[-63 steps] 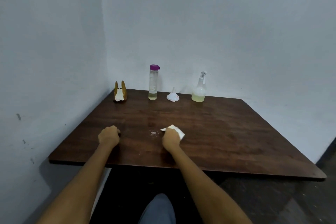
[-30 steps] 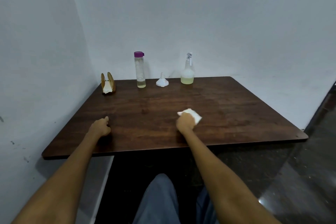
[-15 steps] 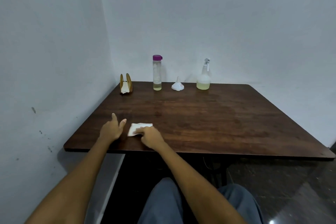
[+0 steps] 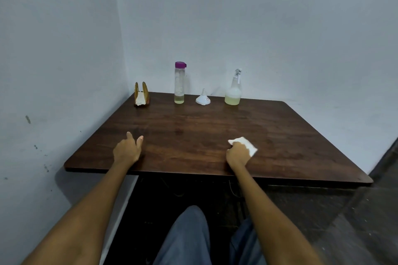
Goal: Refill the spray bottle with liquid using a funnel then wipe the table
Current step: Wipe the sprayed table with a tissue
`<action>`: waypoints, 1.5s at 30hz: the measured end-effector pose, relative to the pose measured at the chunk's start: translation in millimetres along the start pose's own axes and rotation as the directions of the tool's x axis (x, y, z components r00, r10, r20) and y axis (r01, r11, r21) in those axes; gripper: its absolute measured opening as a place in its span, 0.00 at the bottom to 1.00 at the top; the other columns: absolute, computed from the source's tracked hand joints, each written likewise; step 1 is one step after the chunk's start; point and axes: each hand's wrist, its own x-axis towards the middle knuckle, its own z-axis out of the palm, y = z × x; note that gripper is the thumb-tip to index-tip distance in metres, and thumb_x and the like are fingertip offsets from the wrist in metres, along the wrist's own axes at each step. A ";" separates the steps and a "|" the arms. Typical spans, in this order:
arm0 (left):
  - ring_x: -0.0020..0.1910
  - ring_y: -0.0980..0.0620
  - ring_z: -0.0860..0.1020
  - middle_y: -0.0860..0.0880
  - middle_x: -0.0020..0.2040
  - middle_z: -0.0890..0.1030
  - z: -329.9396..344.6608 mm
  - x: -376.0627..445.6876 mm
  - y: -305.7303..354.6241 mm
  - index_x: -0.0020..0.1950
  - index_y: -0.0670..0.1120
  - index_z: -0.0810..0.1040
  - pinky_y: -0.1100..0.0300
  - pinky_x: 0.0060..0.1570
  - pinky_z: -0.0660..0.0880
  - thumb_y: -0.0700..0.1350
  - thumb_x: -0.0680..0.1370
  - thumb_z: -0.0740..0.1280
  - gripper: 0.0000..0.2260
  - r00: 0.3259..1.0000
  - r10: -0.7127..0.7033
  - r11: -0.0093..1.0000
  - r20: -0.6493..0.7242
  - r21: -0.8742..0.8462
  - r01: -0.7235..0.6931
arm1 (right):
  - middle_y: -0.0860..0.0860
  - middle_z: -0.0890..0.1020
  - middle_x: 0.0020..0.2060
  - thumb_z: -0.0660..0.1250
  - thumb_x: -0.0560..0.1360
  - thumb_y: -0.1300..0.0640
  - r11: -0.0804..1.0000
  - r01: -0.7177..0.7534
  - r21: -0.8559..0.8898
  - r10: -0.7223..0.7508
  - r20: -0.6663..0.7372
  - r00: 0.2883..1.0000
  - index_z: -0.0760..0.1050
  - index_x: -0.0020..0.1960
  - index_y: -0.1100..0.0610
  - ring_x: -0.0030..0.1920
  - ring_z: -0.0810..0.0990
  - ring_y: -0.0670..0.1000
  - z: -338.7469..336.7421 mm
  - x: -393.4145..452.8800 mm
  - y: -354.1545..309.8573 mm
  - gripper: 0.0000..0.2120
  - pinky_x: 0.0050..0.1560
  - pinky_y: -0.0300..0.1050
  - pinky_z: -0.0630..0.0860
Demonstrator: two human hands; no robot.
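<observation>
The right hand [image 4: 237,154] has its grip closed on a white tissue [image 4: 245,144], pressing it flat to the counter [image 4: 290,135] near the front edge; part of the tissue sticks out beyond the knuckles on the far side. Fingers bunched on top let the palm push down, which suits wiping. The left hand [image 4: 127,151] rests well to the left of that grip, empty, its fingers loosely parted with the thumb and forefinger lifted; it probably steadies the body and stays out of the wiping path.

Far beyond the grip, lined up against the back wall, stand the spray bottle [image 4: 233,90] with its nozzle on and pale yellow liquid in the lower part, the white funnel [image 4: 203,98] set mouth down to its left, and a tall clear bottle with a purple cap [image 4: 179,83] holding a little liquid at the bottom. Left of these, in the corner, sits a napkin holder [image 4: 141,94]. Parking them at the back leaves the near surface free for the tissue. Judging by the capped sprayer and the funnel laid aside, refilling looks finished and the wiping is the step in hand.
</observation>
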 end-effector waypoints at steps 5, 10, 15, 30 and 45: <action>0.66 0.36 0.71 0.35 0.67 0.72 -6.9 12.0 -12.7 0.76 0.39 0.58 0.45 0.63 0.68 0.53 0.83 0.49 0.25 0.999 0.027 0.995 -0.032 -0.098 -0.030 | 0.50 0.78 0.63 0.61 0.74 0.63 0.915 0.330 0.231 -0.385 0.262 0.885 0.77 0.63 0.52 0.66 0.73 0.51 41.3 -45.8 -100.0 0.19 0.68 0.41 0.62; 0.67 0.36 0.70 0.35 0.67 0.72 -6.9 29.9 -17.2 0.77 0.40 0.55 0.43 0.62 0.69 0.55 0.83 0.48 0.27 0.998 -0.064 0.993 -0.022 -0.096 0.061 | 0.54 0.71 0.70 0.58 0.75 0.65 0.800 0.514 0.310 -0.599 0.472 0.647 0.71 0.69 0.51 0.69 0.68 0.55 73.3 -62.8 -170.5 0.24 0.67 0.49 0.66; 0.69 0.39 0.68 0.39 0.67 0.73 -0.6 62.5 -6.3 0.77 0.41 0.55 0.45 0.62 0.69 0.55 0.83 0.48 0.26 0.999 -0.047 0.999 0.005 -0.027 0.047 | 0.54 0.64 0.74 0.58 0.78 0.63 0.818 0.536 0.208 -0.548 0.564 0.618 0.64 0.74 0.50 0.72 0.65 0.56 94.3 -8.8 -196.9 0.25 0.69 0.51 0.66; 0.67 0.42 0.69 0.42 0.65 0.75 27.9 108.9 27.1 0.76 0.42 0.57 0.48 0.55 0.73 0.55 0.81 0.54 0.27 0.974 -0.157 0.988 -0.164 -0.015 0.156 | 0.55 0.70 0.70 0.55 0.77 0.66 0.961 0.273 0.050 -0.268 0.419 0.867 0.67 0.72 0.53 0.69 0.70 0.56 79.4 187.1 -87.0 0.24 0.68 0.45 0.65; 0.60 0.42 0.74 0.42 0.54 0.80 23.9 115.1 19.6 0.73 0.41 0.63 0.48 0.52 0.74 0.54 0.82 0.53 0.24 0.973 -0.111 0.993 -0.205 -0.058 0.101 | 0.53 0.74 0.66 0.54 0.82 0.60 0.971 -0.084 -0.223 0.132 0.208 0.969 0.71 0.67 0.57 0.66 0.73 0.51 31.2 181.6 -43.1 0.16 0.66 0.43 0.67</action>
